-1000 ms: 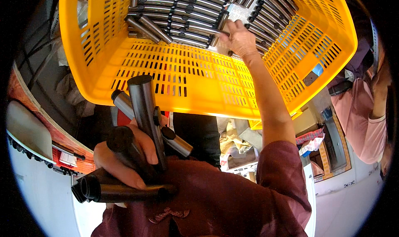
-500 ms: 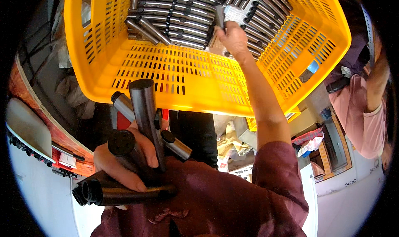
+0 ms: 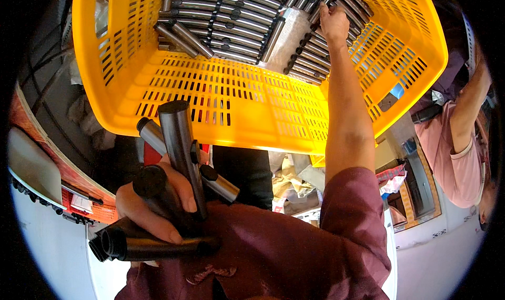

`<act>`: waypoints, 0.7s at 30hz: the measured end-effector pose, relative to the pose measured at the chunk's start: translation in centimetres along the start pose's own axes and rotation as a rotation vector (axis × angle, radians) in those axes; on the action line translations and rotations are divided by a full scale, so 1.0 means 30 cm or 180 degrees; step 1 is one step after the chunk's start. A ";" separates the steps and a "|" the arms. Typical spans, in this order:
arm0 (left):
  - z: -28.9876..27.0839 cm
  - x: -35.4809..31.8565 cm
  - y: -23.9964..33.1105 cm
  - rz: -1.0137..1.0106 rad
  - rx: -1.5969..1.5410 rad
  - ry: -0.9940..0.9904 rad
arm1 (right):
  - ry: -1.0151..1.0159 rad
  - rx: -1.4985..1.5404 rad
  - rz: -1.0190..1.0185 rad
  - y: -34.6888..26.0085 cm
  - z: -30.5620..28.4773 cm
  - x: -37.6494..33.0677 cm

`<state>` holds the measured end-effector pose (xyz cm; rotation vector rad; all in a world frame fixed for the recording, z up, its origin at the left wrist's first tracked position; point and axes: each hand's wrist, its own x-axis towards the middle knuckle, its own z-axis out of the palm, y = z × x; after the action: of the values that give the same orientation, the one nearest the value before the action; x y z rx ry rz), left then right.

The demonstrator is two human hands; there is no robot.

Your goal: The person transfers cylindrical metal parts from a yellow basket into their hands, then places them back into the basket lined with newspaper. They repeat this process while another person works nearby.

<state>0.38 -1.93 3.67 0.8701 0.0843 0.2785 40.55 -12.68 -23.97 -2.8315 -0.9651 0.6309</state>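
Only the head view here, looking down. The left hand [image 3: 152,208] is clenched around a bundle of dark metal tubes [image 3: 176,152], hugged against the maroon shirt [image 3: 273,252]. The tubes splay out in all directions, a couple poking up toward the crate and two lying sideways at the bottom, so it looks like a grab-what-fits grip, with the chest helping to steady the load.

The right hand [image 3: 334,23] is stretched out on a straight arm into the yellow slotted crate [image 3: 236,105], fingers curled down onto the silvery rods [image 3: 231,23] at the far side. I can't tell if it's actually gripping one or just resting on top. The rods lie in neat rows with dark end caps, a few loose ones lying crosswise on the left.

On the right edge, another person in a pink shirt [image 3: 455,152] has an arm raised, well away from the crate.
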 end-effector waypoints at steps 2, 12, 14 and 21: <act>0.013 -0.007 -0.005 0.0044 -0.0071 0.0079 | 0.0027 0.0060 0.0046 -0.005 0.003 -0.016; 0.007 -0.026 0.004 0.0032 0.0136 0.0042 | -0.0008 -0.0103 0.0194 -0.005 0.035 -0.006; -0.012 -0.023 -0.002 0.0053 0.0228 -0.0177 | 0.0028 -0.0226 0.0146 -0.028 0.049 0.015; -0.117 0.017 -0.036 0.0141 0.0201 -0.0990 | 0.0053 -0.0624 -0.0007 0.033 0.036 0.070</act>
<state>0.45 0.17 0.60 0.9695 -0.2164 0.1799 42.18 -12.25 -25.92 -2.9982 -1.0835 0.5391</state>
